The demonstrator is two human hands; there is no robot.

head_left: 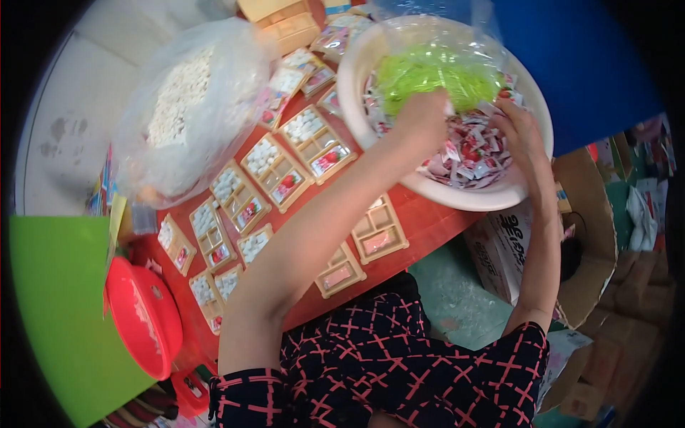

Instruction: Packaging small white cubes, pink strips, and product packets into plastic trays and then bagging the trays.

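One left hand (428, 118), one right hand (524, 135). One white basin (457, 197), one red basin (163, 342). At least ten compartmented trays (383, 216). One big clear bag (235, 78). Strawberry-printed sachets (471, 153): dozens, too jumbled to count. At least two cartons (598, 235).

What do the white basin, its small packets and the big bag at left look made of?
White basin: probably plastic, smooth with a soft sheen. Small packets: perhaps printed film, crinkled; too small to confirm. Big bag: thin clear plastic, wrinkled and see-through.

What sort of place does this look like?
Probably a small packing workshop: tan compartment trays on a red table, a white basin of small wrapped packets, and an open cardboard box.
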